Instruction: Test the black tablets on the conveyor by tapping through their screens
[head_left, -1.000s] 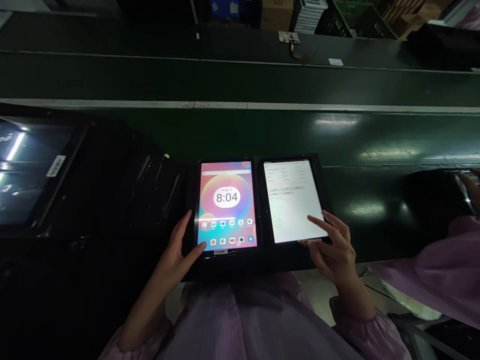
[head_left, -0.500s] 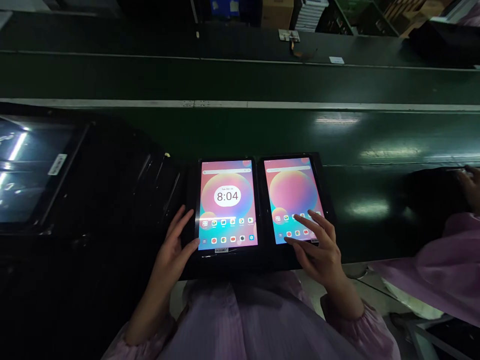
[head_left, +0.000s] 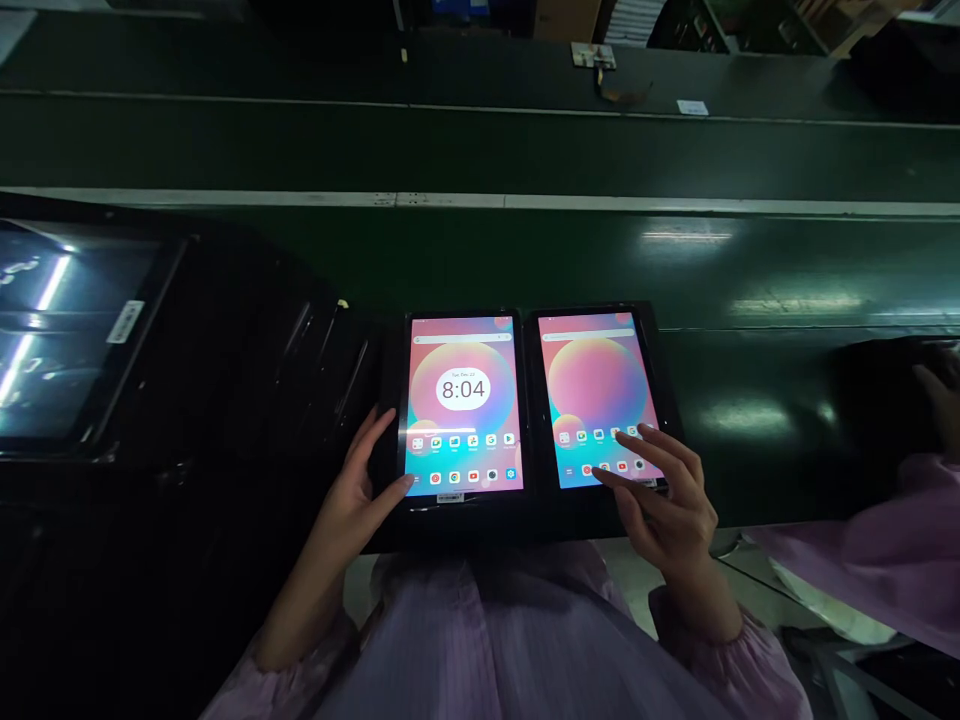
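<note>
Two lit tablets lie side by side in front of me in the head view. The left tablet [head_left: 463, 360] shows a clock reading 8:04 above rows of app icons. The right tablet [head_left: 596, 380] has a similar home screen without the clock. My left hand [head_left: 360, 485] rests at the left tablet's lower left side, its fingers apart and the thumb at the screen's corner. Over the lower right part of the right tablet, my right hand [head_left: 667, 500] has its fingers spread, with fingertips at the icon rows. Whether they touch the glass I cannot tell.
A dark tablet [head_left: 67, 330] with a white label lies on black material at the left. Behind the lit tablets runs a green bench [head_left: 465, 250] with a pale strip. A small board with a cable [head_left: 594, 56] sits farther back. Another person's sleeve [head_left: 892, 520] is at the right.
The view has shifted slightly, so the tablets appear farther right. My right hand's fingertips have slid a little to the right over the icons. Both home screens look the same.
</note>
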